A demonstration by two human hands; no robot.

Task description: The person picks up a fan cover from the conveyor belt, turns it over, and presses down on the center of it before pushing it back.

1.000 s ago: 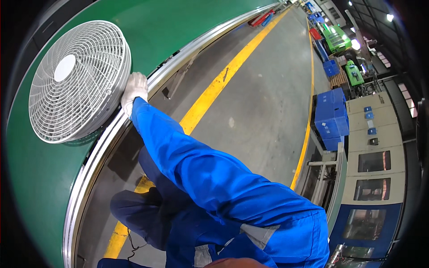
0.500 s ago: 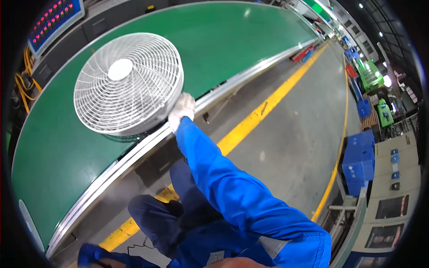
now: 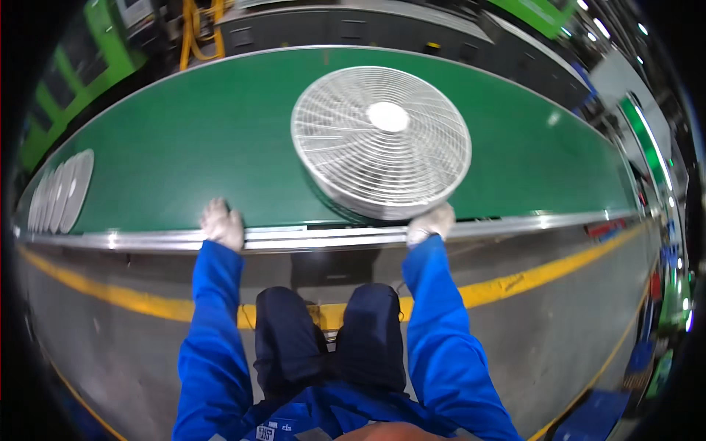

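A round white wire fan grille (image 3: 353, 158) with a solid white centre disc lies on the green conveyor belt (image 3: 191, 147). Its side is deep; I cannot tell whether it is one piece or a stack. My right hand (image 3: 432, 223), in a white glove, is at the grille's near right rim, above the metal rail. Its fingers are partly hidden and blurred there. Left of the grille, my gloved left hand (image 3: 223, 223) lies over the belt's near edge. Its fingers reach onto the green surface, thumb apart, with nothing held.
Along the near side of the belt runs a metal rail (image 3: 323, 237). Several pale rounded pieces (image 3: 73, 192) stand in a row at the belt's far left end. Dark cabinets (image 3: 353, 31) line the far side. A yellow floor stripe (image 3: 136, 298) passes under my legs.
My view has swung to the left, so the grille now appears farther right. My left hand has come up from the lower edge onto the belt's edge. The right hand remains at the grille's rim.
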